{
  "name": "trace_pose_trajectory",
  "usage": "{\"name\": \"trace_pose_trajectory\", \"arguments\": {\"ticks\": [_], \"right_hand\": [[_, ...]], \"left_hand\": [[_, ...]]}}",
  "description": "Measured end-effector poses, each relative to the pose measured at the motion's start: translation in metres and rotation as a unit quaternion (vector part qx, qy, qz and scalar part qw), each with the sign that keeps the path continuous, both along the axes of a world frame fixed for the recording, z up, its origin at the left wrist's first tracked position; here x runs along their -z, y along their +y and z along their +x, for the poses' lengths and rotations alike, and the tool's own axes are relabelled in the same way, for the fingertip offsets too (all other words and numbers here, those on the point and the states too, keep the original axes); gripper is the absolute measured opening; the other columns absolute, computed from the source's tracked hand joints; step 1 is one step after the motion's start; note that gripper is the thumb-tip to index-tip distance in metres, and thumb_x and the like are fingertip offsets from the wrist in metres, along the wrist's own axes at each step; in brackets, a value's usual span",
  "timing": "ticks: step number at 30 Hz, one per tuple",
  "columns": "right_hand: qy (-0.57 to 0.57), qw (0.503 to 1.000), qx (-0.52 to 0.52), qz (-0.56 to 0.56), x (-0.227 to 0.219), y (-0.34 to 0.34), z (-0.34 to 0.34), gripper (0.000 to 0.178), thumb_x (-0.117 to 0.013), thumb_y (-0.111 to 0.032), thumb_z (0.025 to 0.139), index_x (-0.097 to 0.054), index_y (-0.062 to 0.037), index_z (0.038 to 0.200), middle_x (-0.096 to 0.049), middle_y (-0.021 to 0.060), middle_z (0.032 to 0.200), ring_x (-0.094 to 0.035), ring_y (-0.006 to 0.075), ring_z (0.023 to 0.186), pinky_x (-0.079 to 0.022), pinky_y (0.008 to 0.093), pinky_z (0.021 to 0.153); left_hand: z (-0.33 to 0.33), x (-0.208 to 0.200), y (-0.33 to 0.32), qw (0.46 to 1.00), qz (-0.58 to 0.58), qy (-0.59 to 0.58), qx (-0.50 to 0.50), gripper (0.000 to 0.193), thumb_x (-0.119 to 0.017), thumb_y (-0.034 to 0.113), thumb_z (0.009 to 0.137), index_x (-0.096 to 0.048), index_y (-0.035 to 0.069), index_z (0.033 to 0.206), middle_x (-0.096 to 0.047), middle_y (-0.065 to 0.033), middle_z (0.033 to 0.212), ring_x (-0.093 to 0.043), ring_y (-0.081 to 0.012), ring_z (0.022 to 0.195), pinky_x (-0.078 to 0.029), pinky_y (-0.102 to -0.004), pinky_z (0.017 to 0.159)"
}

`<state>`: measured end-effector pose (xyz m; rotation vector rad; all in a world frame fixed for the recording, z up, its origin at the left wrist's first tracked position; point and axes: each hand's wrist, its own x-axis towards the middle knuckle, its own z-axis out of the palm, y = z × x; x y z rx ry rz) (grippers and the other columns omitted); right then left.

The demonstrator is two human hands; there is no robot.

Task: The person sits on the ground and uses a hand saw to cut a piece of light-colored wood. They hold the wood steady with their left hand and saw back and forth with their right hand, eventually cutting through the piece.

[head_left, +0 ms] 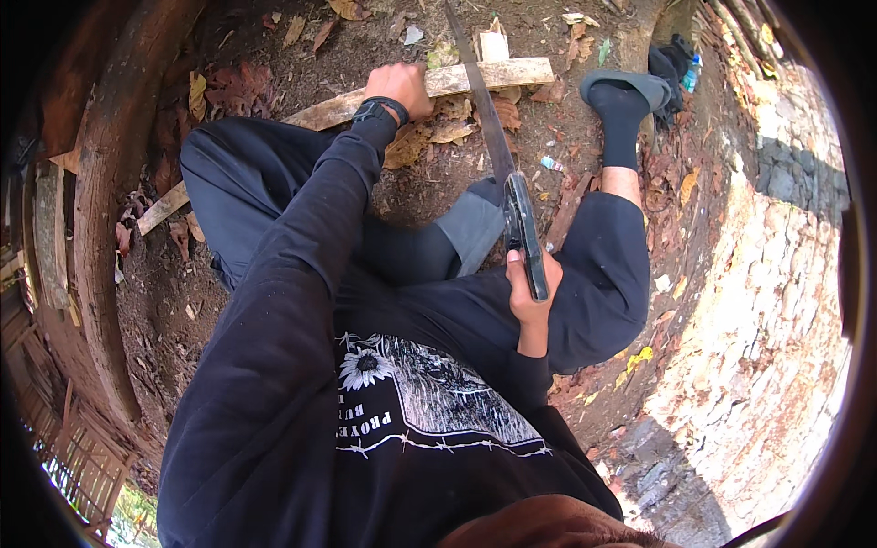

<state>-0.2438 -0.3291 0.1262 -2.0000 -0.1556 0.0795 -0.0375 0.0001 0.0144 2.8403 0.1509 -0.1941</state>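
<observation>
My right hand (532, 297) is wrapped round the dark handle of a handsaw (493, 128). Its long blade points away from me and crosses a pale wooden strip (525, 71) close to the strip's right end. Whether the teeth have cut into the wood, I cannot tell. Left of the blade, my left hand (399, 89) is closed over the same strip and presses it down. The strip runs on to the lower left, partly hidden behind my bent knee. A short pale wood piece (494, 44) lies against the strip's far side, just right of the blade.
My feet, in grey clogs (630, 89), rest on leaf-strewn soil. A thick log (114, 210) runs along the left, with slatted wood (82, 447) beyond it. Dark cloth (671, 64) and a small bottle (692, 75) lie far right. Rough sunlit ground (731, 365) fills the right.
</observation>
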Motion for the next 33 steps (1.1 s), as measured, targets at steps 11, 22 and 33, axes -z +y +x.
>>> {"name": "trace_pose_trajectory", "arguments": {"ticks": [11, 22, 33], "right_hand": [[-0.018, 0.999, -0.004, 0.026, -0.03, 0.009, 0.007, 0.019, -0.075, -0.007, 0.096, -0.062, 0.0, 0.084, -0.052, 0.0032, 0.063, -0.049, 0.0109, 0.059, -0.041, 0.0335, 0.057], [0.008, 0.993, 0.005, 0.121, -0.025, -0.001, 0.014, 0.015, -0.075, -0.005, 0.094, -0.064, 0.0003, 0.084, -0.056, 0.0077, 0.065, -0.051, 0.0152, 0.058, -0.044, 0.0353, 0.059], [-0.031, 0.997, -0.025, 0.061, 0.004, -0.001, 0.013, 0.014, -0.075, -0.007, 0.094, -0.065, -0.0009, 0.087, -0.054, 0.0077, 0.064, -0.056, 0.0202, 0.054, -0.044, 0.0368, 0.057]], "left_hand": [[-0.01, -0.012, 0.004, 0.994, -0.004, -0.101, 0.028, 0.082, -0.074, 0.083, 0.083, -0.074, 0.005, 0.108, -0.079, -0.019, 0.083, -0.079, -0.0391, 0.08, -0.062, -0.0501, 0.07], [-0.004, -0.041, 0.021, 0.976, -0.028, -0.214, 0.011, 0.056, -0.092, 0.053, 0.086, -0.065, 0.007, 0.105, -0.073, -0.013, 0.1, -0.075, -0.0378, 0.095, -0.061, -0.0485, 0.083], [0.017, -0.024, 0.032, 1.0, 0.013, 0.021, -0.014, 0.069, -0.078, 0.072, 0.09, -0.082, 0.009, 0.119, -0.083, -0.0197, 0.108, -0.081, -0.0363, 0.103, -0.065, -0.0489, 0.092]]}}
